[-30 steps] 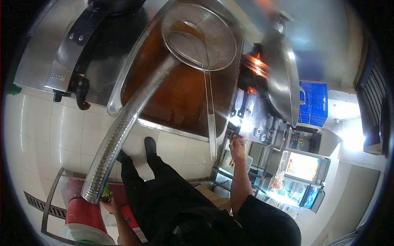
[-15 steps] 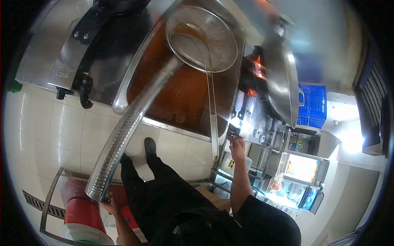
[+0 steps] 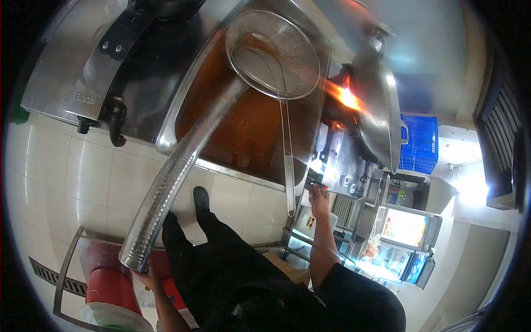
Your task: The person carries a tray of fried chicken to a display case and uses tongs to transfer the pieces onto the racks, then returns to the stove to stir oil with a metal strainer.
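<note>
My left hand [image 3: 146, 276] is closed around the lower end of a long hammered metal handle. The handle belongs to a large round mesh strainer [image 3: 296, 52], held over a rectangular pan of brown-orange liquid [image 3: 243, 146]. A smaller wire skimmer [image 3: 289, 166] lies across the strainer, its long thin handle sticking out past the pan's near edge. My right hand [image 3: 319, 199] has its fingers closed at a dark control knob [image 3: 313, 185] on the front of the gas stove. What exactly the fingers grip is partly hidden.
Flames [image 3: 348, 98] burn beside a large tilted wok [image 3: 379, 110] on the stove. A Rinnai burner unit [image 3: 88, 91] stands at the left. A blue crate [image 3: 420, 144] is behind the wok. Lower left, a red bucket [image 3: 113, 290] stands by a metal rack rail [image 3: 62, 276].
The flame by the wok has grown larger and brighter. The strainer and its handle have shifted very slightly right. My right hand stays at the knob.
</note>
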